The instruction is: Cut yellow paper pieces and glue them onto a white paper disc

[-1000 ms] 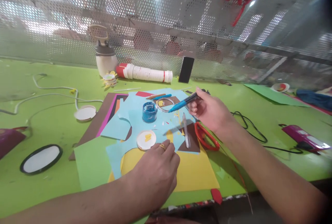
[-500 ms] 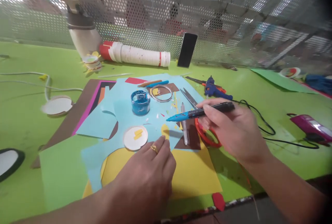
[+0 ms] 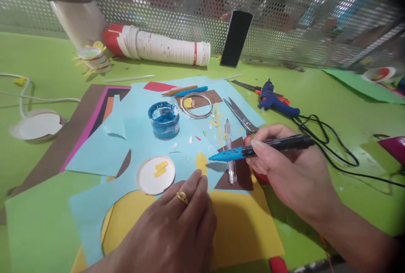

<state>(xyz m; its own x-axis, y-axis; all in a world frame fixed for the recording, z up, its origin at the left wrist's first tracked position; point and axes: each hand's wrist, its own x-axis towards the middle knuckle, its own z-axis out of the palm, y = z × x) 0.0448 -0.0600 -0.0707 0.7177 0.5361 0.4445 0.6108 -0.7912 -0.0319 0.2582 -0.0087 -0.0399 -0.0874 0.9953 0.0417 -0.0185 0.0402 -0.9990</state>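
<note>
Green surface (image 3: 316, 95) beneath a perforated metal screen (image 3: 190, 3). Your right hand (image 3: 294, 176) grips a blue-tipped marker (image 3: 259, 150) over the light-blue paper (image 3: 139, 146); your left hand (image 3: 177, 231), fingers curled, presses yellow paper (image 3: 243, 226).

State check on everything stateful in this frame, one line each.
right hand: gripping the marker
marker: uncapped, blue tip over the papers
left hand: pressed flat on the light blue paper
blue jar: open, no lid on
white lid: lying flat, yellow scraps on it
scissors: blades shut, lying flat
cup stack: on its side
phone: leaning upright, screen dark
glue gun: lying down, corded
</note>
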